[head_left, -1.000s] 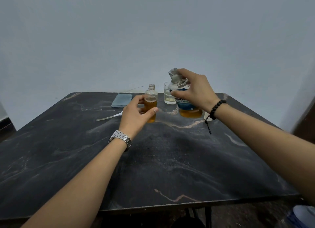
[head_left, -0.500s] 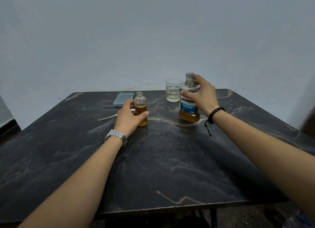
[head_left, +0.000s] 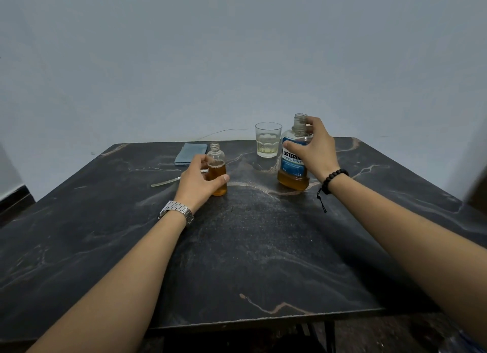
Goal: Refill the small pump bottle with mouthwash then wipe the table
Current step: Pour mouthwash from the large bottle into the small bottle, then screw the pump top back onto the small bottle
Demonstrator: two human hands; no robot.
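Mouthwash bottle [head_left: 293,165] now upright, fingers [head_left: 291,145] gripping

On the counter [head_left: 263,260], the small bottle [head_left: 217,168] stands left of the mouthwash bottle [head_left: 293,165]. A glass [head_left: 268,139] stands behind and between them. A cloth [head_left: 190,153] lies at the far edge, left of the small bottle; a pump tube [head_left: 166,181] lies nearer, to its left.

Brand: we read "LISTERIN", its last letter hidden behind our right hand [head_left: 315,148], in bold on the bottle [head_left: 293,165] label.
Flavour: "COOL MINT" sits just under the brand on the same blue label.
Fine print: lower label lines are too small for us to read.
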